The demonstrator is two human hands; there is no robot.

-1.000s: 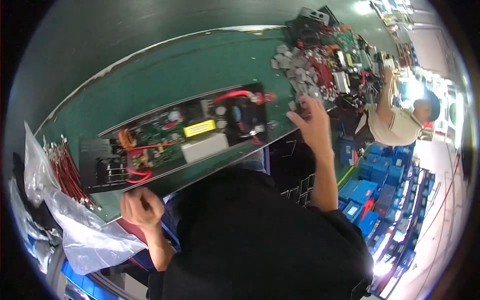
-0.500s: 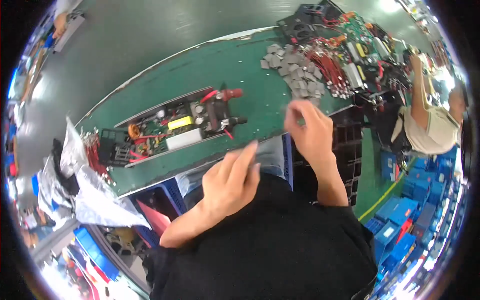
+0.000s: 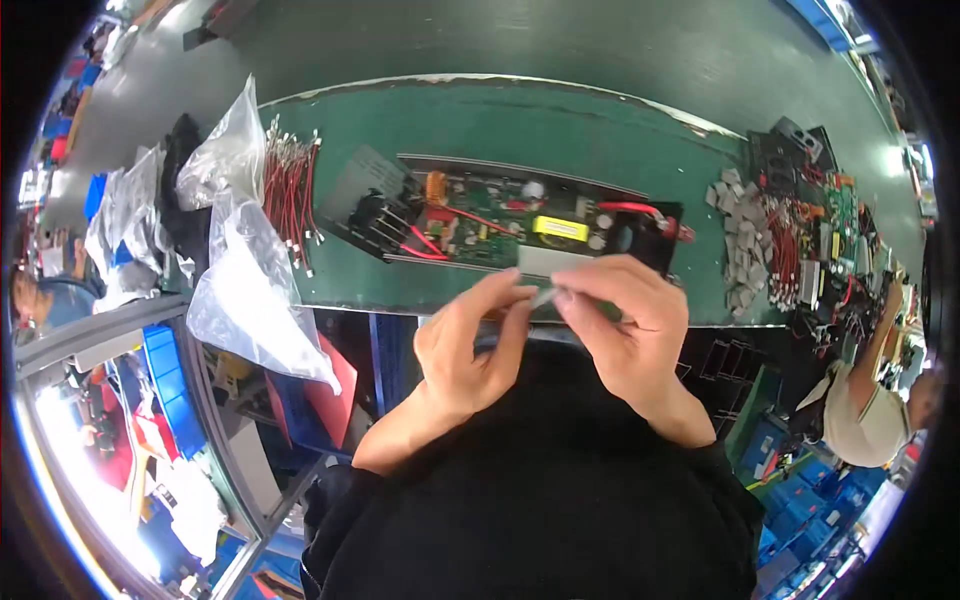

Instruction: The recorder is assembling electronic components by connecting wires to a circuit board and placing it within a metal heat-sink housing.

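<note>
Close together at the table's near edge, my two hands meet over a small pale grey piece [image 3: 543, 297]. My right hand [image 3: 635, 325] pinches it between thumb and forefinger. On its other side, the thumb and fingertips of my left hand [image 3: 468, 350] are closed on the piece as well. Just beyond the hands lies an open electronic unit [image 3: 480, 235], a long dark metal tray with a green circuit board, a yellow-wrapped part [image 3: 560, 229] and red wires. A black end panel [image 3: 375, 210] with wires sits at its left end.
A pile of grey square pads [image 3: 742, 245] lies on the green table [image 3: 480, 120] to the right, beside red wire bundles [image 3: 783, 250] and more circuit boards. Red wires [image 3: 290, 190] and clear plastic bags [image 3: 240, 290] are at left. Another person [image 3: 870, 420] works far right.
My view has turned, so the unit appears farther right. My hands, apart before, have come together in front of the unit, the right one away from the grey pads.
</note>
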